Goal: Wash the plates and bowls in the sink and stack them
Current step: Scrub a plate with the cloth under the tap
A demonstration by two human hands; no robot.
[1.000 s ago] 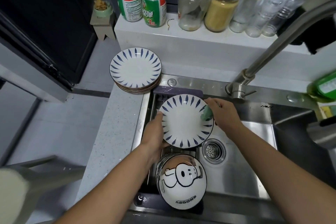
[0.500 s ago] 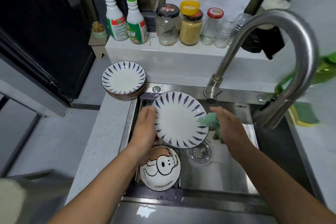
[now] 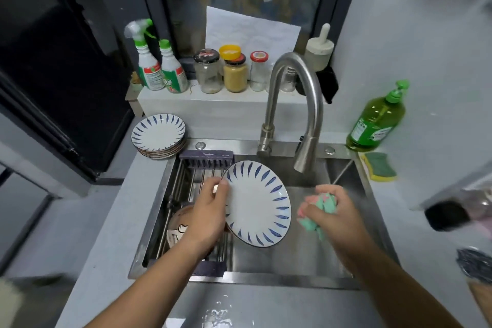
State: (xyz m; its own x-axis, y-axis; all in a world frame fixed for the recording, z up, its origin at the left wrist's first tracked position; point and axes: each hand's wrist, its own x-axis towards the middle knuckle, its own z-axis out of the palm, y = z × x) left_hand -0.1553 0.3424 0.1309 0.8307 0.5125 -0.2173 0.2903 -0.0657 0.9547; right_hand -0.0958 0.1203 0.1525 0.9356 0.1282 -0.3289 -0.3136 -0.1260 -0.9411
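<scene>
I see grey counter [image 3: 111,221], steel sink [image 3: 266,278], plate stack [image 3: 159,132] at counter's far-left corner. Left hand [image 3: 207,210] grips plate [image 3: 259,205], right hand [image 3: 338,216] clutches cloth [image 3: 319,208]; bowl [image 3: 177,229] mostly hidden.

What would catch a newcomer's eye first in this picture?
First the white plate with blue strokes, tilted over the sink in the grip of the left hand. Next, the green and pink cloth bunched in the right hand beside it, and the stack of matching plates by the sink's far left corner.
</scene>
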